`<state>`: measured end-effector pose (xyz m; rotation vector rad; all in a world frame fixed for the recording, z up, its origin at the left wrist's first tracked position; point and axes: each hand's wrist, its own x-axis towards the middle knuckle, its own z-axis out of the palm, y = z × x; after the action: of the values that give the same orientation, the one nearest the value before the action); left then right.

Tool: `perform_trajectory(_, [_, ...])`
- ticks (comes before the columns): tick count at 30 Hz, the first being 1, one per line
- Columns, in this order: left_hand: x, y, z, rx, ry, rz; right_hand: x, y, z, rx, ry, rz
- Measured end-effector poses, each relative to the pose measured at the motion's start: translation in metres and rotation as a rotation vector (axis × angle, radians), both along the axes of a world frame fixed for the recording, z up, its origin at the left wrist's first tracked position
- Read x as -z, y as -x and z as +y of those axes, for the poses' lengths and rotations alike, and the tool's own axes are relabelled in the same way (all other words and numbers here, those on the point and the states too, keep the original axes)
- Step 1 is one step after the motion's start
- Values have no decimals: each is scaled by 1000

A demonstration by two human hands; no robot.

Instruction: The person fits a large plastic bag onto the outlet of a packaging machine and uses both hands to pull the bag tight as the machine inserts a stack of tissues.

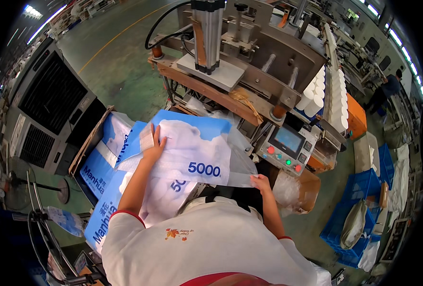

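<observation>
A large blue and white printed plastic bag (197, 140) lies in front of me, with a clear film end toward the right. My left hand (154, 144) rests flat on its left part, fingers spread, beside a small pale checked patch (147, 137). At the bag's lower right corner my right hand (260, 183) pinches the clear edge between thumb and fingers. Under this bag lies another printed pack (161, 195) of the same colours. More blue packs (94, 172) fill an open carton (80, 145) on the left.
Just beyond the bag stands a metal machine (216, 78) with an upright cylinder. Its control panel (288, 145) is close to my right hand, above a carton (309, 193) of clear plastic. White rolls (338, 102) line a conveyor. Blue crates (350, 214) stand right; a person (388, 90) is farther off.
</observation>
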<state>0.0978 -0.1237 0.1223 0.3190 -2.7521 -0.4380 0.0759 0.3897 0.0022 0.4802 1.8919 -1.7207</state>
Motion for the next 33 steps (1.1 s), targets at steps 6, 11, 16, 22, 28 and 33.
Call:
perform_trajectory(6, [42,-69,-87,-254,-116,-423,-4,36,-54,-215,29,95])
perform_trajectory(11, [53,-148,-80,-333,-315,-811,7,81,-109,-454,-330,401])
perform_trajectory(16, [75,-203,-18,-593,-255,-671,-39,132,-170,-385,-782,983])
perform_trajectory(22, [82,-201,2,-712,-348,-657,-13,208,-163,-634,-1287,1278])
perform_trajectory(28, [89,-195,6,-717,-312,-661,-28,179,-135,-613,-822,1014])
perform_trajectory(33, [87,-182,-3,-724,-270,-667,26,93,18,-462,-663,749])
